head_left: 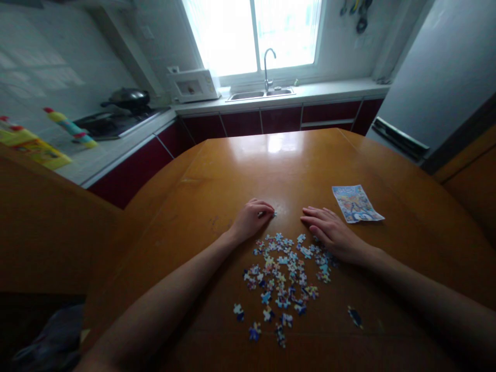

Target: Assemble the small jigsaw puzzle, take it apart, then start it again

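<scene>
My left hand (pixel 252 219) is closed in a pinch on a small puzzle piece (pixel 275 214), just above the far side of the pile. My right hand (pixel 333 232) lies flat on the table with its fingers stretched out, to the right of the pile and partly over its edge. Between my forearms spreads a loose heap of jigsaw puzzle pieces (pixel 283 260), mostly light blue, white and dark blue. A creased picture sheet (pixel 357 203) lies beyond my right hand. One dark piece or joined bit (pixel 355 317) rests apart at the near right.
The wooden table (pixel 263 170) has rounded sides. Past it stand a counter with a sink (pixel 248 95), a microwave (pixel 194 85) and a stove with a black pan (pixel 127 98). Yellow bottles (pixel 33 147) are at left, a fridge (pixel 434 77) at right.
</scene>
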{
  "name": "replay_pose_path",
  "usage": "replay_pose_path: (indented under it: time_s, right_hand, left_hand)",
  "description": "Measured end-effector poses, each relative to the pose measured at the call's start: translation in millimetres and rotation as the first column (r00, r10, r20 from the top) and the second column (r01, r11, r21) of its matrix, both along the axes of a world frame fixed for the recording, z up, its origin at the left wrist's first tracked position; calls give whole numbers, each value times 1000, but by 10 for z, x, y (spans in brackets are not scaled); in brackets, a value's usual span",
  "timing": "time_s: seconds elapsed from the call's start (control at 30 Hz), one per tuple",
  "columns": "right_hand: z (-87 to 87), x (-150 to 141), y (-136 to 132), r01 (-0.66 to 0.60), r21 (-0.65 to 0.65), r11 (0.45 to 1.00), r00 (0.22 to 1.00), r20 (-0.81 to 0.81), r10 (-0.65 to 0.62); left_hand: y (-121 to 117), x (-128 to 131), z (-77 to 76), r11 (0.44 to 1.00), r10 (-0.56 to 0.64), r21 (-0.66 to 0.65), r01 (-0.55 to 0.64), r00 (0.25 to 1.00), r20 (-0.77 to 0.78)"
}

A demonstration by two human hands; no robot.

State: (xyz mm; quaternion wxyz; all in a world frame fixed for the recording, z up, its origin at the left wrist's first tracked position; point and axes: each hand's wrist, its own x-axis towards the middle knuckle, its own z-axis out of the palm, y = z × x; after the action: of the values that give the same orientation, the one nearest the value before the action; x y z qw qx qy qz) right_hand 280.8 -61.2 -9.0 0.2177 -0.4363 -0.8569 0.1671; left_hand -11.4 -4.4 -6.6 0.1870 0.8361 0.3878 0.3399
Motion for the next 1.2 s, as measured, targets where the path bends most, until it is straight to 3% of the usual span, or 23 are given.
replay_pose_path:
  time_s: [0.47,1.2]
  right_hand:
    - [12,24,9,-24,-2,1000,999,25,24]
    - [15,24,17,-16,-50,999,998,-57,13]
  left_hand:
    - [25,-3,-51,1000,-1,23,1,1000,-6]
    - [-29,37,8,999,-16,51,16,1000,-11]
